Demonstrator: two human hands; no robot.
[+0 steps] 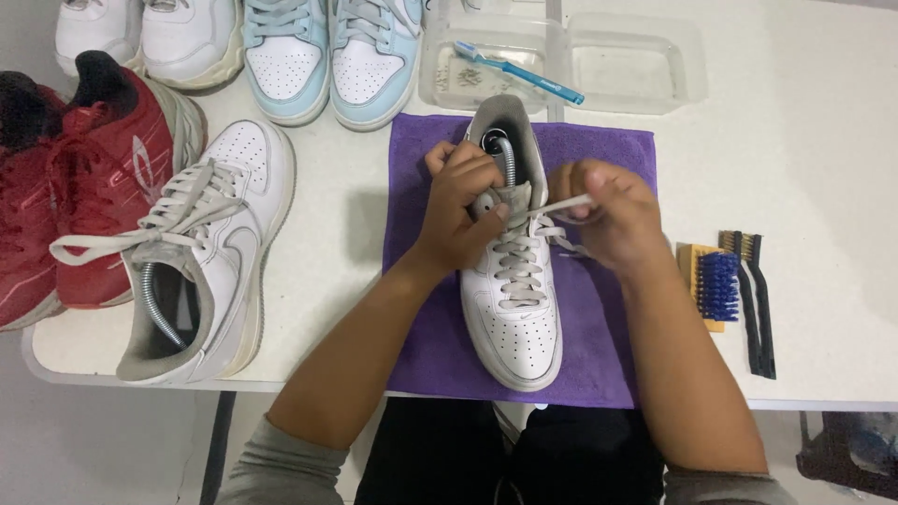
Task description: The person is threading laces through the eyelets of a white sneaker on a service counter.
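A white sneaker (514, 309) with grey laces lies on a purple cloth (599, 346), toe toward me. A metal spring shoe tree shows in its opening. My left hand (460, 210) grips the sneaker's tongue and upper near the top eyelets. My right hand (608, 213) pinches the end of a grey lace (561, 206) and holds it taut to the right of the shoe.
A matching white sneaker (210, 257) lies at the left beside red shoes (89, 178). White and light-blue pairs (327, 56) stand at the back. A clear tray (636, 65) holds a blue toothbrush (519, 70). A blue-bristled brush (716, 285) and black brushes (756, 299) lie at the right.
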